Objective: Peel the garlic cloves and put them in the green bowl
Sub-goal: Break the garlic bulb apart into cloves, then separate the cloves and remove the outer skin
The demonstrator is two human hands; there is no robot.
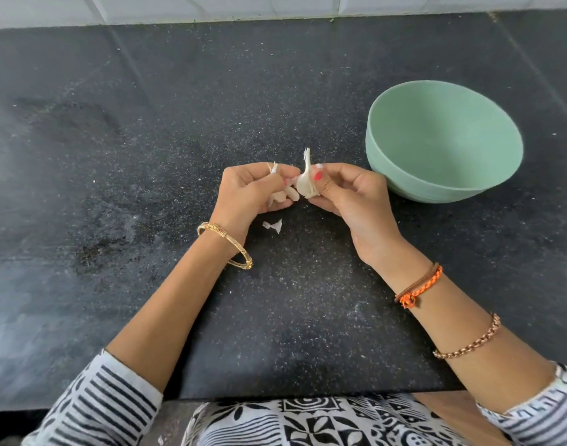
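Head view: at mid-frame both hands meet above the dark counter (147,156). The right hand (346,201) pinches a garlic clove (305,185) by thumb and fingers, its papery tip pointing up. The left hand (247,191) touches that clove's left side and curls round more cloves (283,197). A peel scrap (273,225) lies just below the hands — the green bowl (443,140) sits right of them, nothing visible inside.

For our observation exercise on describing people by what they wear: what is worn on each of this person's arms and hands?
The left hand has a gold bangle at the wrist. The right hand has red-painted nails, an orange braided cord with a brown band at the wrist, and a copper-coloured chain bracelet further up. Both sleeves are white with black stripes.
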